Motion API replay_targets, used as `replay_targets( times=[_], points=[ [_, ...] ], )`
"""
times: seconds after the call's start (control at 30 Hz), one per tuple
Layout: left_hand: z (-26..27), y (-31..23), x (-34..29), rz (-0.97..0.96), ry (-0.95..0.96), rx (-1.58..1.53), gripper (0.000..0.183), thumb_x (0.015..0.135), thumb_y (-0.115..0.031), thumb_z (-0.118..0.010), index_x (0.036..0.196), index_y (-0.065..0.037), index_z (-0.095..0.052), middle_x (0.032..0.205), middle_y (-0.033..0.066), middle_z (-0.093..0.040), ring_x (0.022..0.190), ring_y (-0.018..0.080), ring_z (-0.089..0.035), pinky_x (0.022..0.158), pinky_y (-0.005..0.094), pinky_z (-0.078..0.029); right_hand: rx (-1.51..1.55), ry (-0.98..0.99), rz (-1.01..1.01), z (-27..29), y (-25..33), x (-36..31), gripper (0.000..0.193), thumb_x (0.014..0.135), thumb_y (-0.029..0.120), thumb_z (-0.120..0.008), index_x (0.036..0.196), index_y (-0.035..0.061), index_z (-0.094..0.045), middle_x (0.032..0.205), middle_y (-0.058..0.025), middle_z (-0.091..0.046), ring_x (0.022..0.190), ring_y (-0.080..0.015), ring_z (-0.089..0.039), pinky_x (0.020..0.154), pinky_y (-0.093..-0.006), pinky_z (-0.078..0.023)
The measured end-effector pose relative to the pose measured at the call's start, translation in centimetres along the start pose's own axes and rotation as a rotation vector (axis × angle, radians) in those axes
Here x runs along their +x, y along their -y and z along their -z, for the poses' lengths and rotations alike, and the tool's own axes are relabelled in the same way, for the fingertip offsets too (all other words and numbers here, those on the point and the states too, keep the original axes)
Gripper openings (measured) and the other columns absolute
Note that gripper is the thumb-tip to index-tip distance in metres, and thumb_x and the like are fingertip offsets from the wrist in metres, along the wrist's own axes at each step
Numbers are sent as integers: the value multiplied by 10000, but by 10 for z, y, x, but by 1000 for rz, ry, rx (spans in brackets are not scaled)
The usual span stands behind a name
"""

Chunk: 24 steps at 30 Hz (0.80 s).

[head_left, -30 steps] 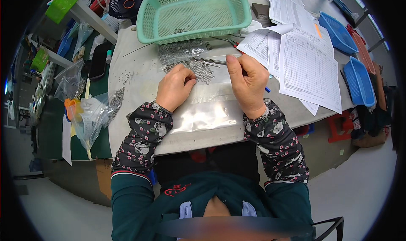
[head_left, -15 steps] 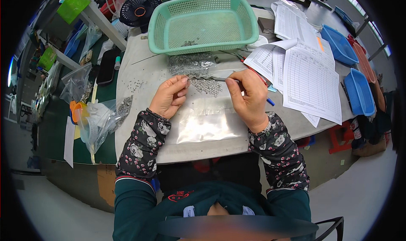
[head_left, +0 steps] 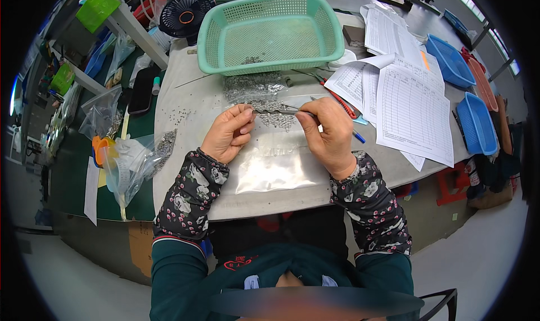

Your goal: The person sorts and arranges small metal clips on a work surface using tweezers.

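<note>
My left hand (head_left: 228,134) is closed, thumb and forefinger pinched at the end of a thin dark strip or row of tiny parts too small to make out. My right hand (head_left: 331,134) is closed around slim metal tweezers (head_left: 293,107), whose prongs point left toward the left fingertips and look spread apart. Below and between the hands lies a loose pile of tiny silvery metal parts (head_left: 277,122). Nearer me, a clear plastic bag (head_left: 275,169) lies flat and shines in the light. Just beyond the hands sits a bag of small grey parts (head_left: 253,87).
A green mesh basket (head_left: 270,65) stands at the back, beside a black fan (head_left: 185,17). Printed sheets (head_left: 413,113) and red-handled pliers (head_left: 342,104) lie to the right, near a blue pen (head_left: 358,136). On the left are a phone (head_left: 143,90) and plastic bags (head_left: 126,172).
Both hands have come slightly toward me. The tweezers' prongs now appear wider apart, and more of the red-handled pliers shows beside my right hand.
</note>
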<state>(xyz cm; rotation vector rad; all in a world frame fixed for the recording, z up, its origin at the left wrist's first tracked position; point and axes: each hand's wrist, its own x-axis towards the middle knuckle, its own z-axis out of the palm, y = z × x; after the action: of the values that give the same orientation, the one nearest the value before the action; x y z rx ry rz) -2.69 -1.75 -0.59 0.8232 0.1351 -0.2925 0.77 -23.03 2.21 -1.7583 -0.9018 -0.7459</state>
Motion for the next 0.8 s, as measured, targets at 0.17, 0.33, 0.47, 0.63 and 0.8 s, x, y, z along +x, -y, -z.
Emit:
replay_targets(
  times=[0.17,0.33,0.47,0.63,0.8],
  points=[
    [-3,1,-2,-22,-53,61,87,866,-72,-553,944,-34,-543,802,4,-494,584,38,-377,389,140,-238,-15,11,31,1,1,0,124,686,24,-674,741,17,-563,655,-81,-541,583,-255,-516,518,-325,-407],
    [0,5,0,-103,-36,155,91,883,-78,-525,962,-41,-553,752,5,-472,575,40,-354,397,145,-239,-50,-7,98,3,0,0,137,679,32,-683,749,24,-565,658,-75,-534,578,-250,-513,504,-325,-404],
    [0,9,2,-153,-31,189,88,881,-82,-531,956,-40,-553,735,-5,-463,573,37,-353,406,146,-240,-65,-12,116,3,-1,-1,143,671,33,-689,748,27,-569,653,-72,-530,569,-241,-509,495,-322,-401],
    [-4,12,1,-241,-88,272,78,875,-86,-544,941,-47,-554,707,-22,-449,575,30,-358,420,147,-250,-52,-27,78,3,-1,-2,141,665,37,-695,735,28,-573,639,-71,-527,555,-236,-501,491,-322,-398],
    [-9,13,2,-275,-108,309,66,851,-86,-586,906,-55,-569,698,-50,-478,543,11,-363,426,152,-256,-62,-16,32,4,0,-2,138,674,45,-696,692,30,-560,602,-73,-506,534,-235,-485,477,-323,-377]
  ],
)
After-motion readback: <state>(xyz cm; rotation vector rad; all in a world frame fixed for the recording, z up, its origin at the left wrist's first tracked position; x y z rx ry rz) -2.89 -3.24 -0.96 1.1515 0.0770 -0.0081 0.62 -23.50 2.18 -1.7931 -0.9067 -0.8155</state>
